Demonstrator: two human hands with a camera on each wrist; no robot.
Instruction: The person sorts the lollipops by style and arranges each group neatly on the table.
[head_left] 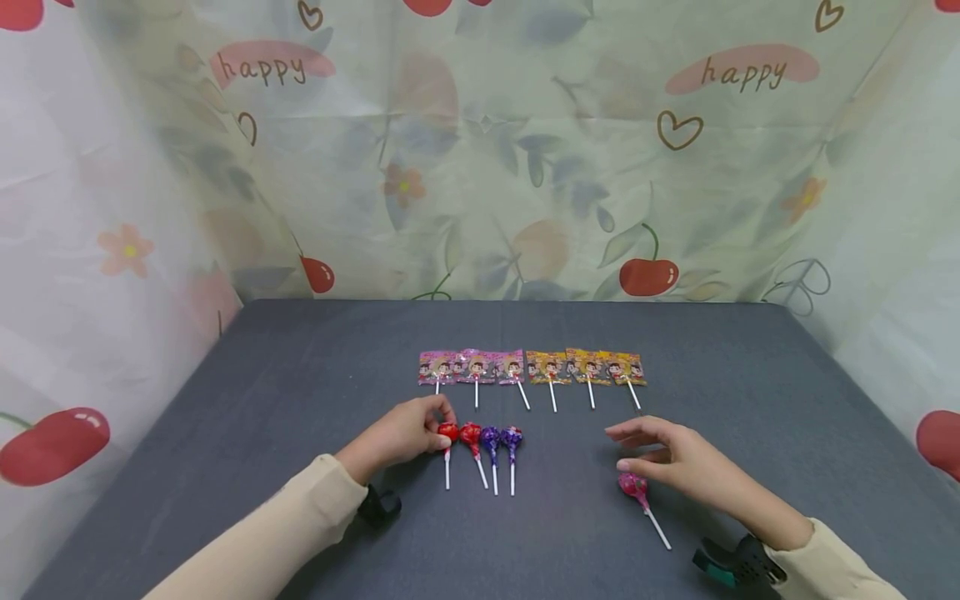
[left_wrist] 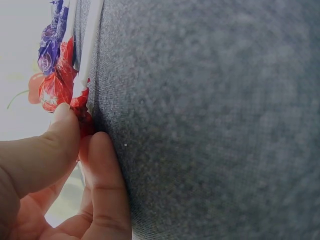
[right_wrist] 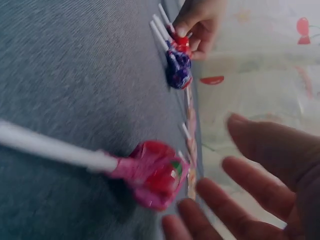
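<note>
At the left end of a short row on the dark table, my left hand (head_left: 408, 429) pinches the round head of a red-wrapped lollipop (head_left: 448, 431) between thumb and fingers. Its white stick points toward me. Right beside it lies a second red lollipop (head_left: 472, 436), followed by two purple ones, a left purple lollipop (head_left: 491, 439) and a right purple lollipop (head_left: 512, 437). My right hand (head_left: 678, 457) hovers with fingers spread and loosely bent, holding nothing. Just below its thumb, a pink lollipop (right_wrist: 157, 175) lies apart from the row, stick slanting toward the front right.
Behind the row, flat-wrapped lollipops lie side by side: three in pink wrappers (head_left: 476, 367) on the left, three in orange wrappers (head_left: 588, 367) on the right. A printed curtain (head_left: 487, 208) stands along the table's (head_left: 300, 358) back edge and sides.
</note>
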